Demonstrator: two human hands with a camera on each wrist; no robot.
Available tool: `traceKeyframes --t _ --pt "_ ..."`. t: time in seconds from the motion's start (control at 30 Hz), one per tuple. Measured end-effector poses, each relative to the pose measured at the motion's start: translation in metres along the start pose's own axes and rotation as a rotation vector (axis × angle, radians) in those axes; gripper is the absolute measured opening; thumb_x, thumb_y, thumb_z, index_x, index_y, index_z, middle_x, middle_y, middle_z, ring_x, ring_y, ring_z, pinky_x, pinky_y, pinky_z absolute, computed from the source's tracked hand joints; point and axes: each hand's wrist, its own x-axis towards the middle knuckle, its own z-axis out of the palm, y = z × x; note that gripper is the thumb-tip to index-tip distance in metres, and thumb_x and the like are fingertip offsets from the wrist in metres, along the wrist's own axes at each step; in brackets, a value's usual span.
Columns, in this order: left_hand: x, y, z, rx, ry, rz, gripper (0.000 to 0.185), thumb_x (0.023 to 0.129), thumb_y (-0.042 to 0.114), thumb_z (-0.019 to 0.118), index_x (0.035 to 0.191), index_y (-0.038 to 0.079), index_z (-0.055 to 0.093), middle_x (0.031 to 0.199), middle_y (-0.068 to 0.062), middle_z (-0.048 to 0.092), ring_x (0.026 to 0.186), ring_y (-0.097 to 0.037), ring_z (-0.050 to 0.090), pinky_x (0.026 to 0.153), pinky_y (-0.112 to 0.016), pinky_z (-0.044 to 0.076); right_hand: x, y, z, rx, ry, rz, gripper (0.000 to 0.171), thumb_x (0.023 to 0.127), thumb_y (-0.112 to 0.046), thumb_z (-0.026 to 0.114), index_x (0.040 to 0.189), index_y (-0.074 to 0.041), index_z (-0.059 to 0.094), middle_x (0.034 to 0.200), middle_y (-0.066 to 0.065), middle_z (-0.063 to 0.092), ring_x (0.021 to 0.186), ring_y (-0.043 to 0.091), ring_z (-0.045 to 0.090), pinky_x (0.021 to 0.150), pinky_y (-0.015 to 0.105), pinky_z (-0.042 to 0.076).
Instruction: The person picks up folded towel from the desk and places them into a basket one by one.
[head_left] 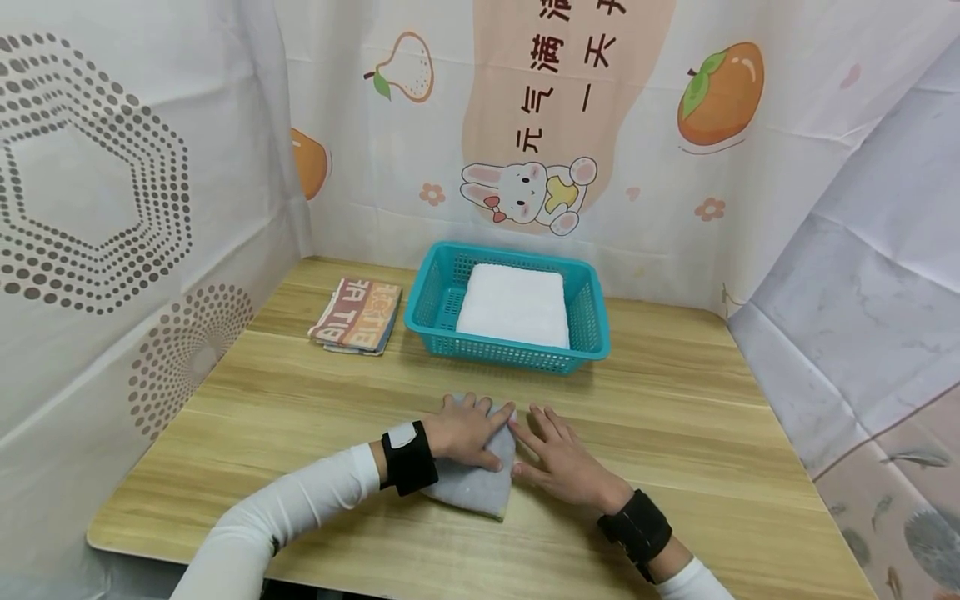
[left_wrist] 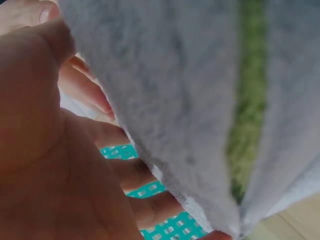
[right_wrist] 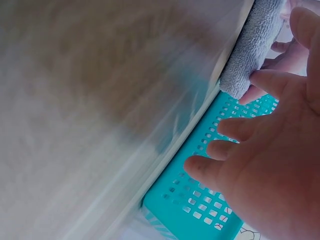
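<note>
A folded grey towel point(head_left: 472, 492) lies on the wooden table near its front edge. Over its upper part my left hand point(head_left: 467, 432) rests with fingers spread. The left wrist view shows this towel point(left_wrist: 165, 95) close up, with a green stripe, beside my left palm point(left_wrist: 40, 145). To the right is my right hand point(head_left: 564, 465), its fingers extended and slightly bent. One of its fingertips meets the towel's right edge. In the right wrist view the towel's rounded edge point(right_wrist: 256, 50) is by the thumb side of my right hand point(right_wrist: 280, 150).
A turquoise plastic basket point(head_left: 510, 357) stands at the back of the table point(head_left: 675, 400) with a folded white towel point(head_left: 513, 307) inside. Left of the basket lies a folded patterned cloth point(head_left: 358, 315). Printed curtains point(head_left: 645, 208) hang behind and at both sides.
</note>
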Motion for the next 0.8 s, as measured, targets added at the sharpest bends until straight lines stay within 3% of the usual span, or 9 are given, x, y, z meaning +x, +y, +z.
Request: traceKeyframes --t 0.2,0.37,0.57,0.7,0.8 --pt "-0.002 -0.002 0.005 -0.026 0.020 0.018 0.090 0.090 0.066 0.057 0.161 0.024 0.019 0.156 -0.013 0.035 0.139 -0.036 0.038 0.102 -0.064 0.036 -0.001 0.001 0.000 0.013 -0.003 0.002 0.066 0.101 -0.047 0.052 0.156 -0.014 0.035 0.161 0.029 0.013 0.147 0.050 0.008 0.112 0.070 0.017" --pt "-0.006 -0.012 0.012 -0.098 0.065 0.090 0.084 0.094 0.062 0.054 0.160 0.020 0.022 0.161 -0.017 0.025 0.144 -0.039 0.031 0.104 -0.067 0.033 0.000 0.002 0.000 0.017 -0.001 -0.009 0.065 0.101 -0.047 0.052 0.155 -0.014 0.037 0.160 0.030 0.015 0.147 0.052 0.010 0.111 0.070 0.018" --pt "-0.021 -0.034 0.016 -0.319 0.106 0.158 0.069 0.100 0.042 0.057 0.157 0.015 0.029 0.163 -0.022 0.013 0.148 -0.041 0.019 0.109 -0.065 0.028 -0.001 0.002 0.000 0.026 0.007 -0.003 0.064 0.101 -0.046 0.053 0.154 -0.013 0.038 0.159 0.031 0.017 0.146 0.052 0.012 0.111 0.069 0.019" --pt "-0.034 -0.044 0.019 -0.461 0.178 0.117 0.064 0.099 0.030 0.062 0.154 0.011 0.034 0.160 -0.027 0.014 0.146 -0.044 0.020 0.110 -0.059 0.033 -0.001 0.000 0.000 0.061 0.021 0.003 0.063 0.101 -0.046 0.054 0.153 -0.013 0.041 0.160 0.030 0.016 0.147 0.052 0.011 0.111 0.069 0.018" --pt "-0.042 -0.047 0.024 -0.636 0.234 0.064 0.063 0.098 0.020 0.063 0.151 0.006 0.035 0.156 -0.033 0.015 0.143 -0.047 0.025 0.107 -0.056 0.037 0.000 -0.002 -0.001 0.121 0.032 0.004 0.062 0.101 -0.045 0.054 0.152 -0.013 0.042 0.160 0.029 0.016 0.147 0.051 0.011 0.110 0.071 0.018"
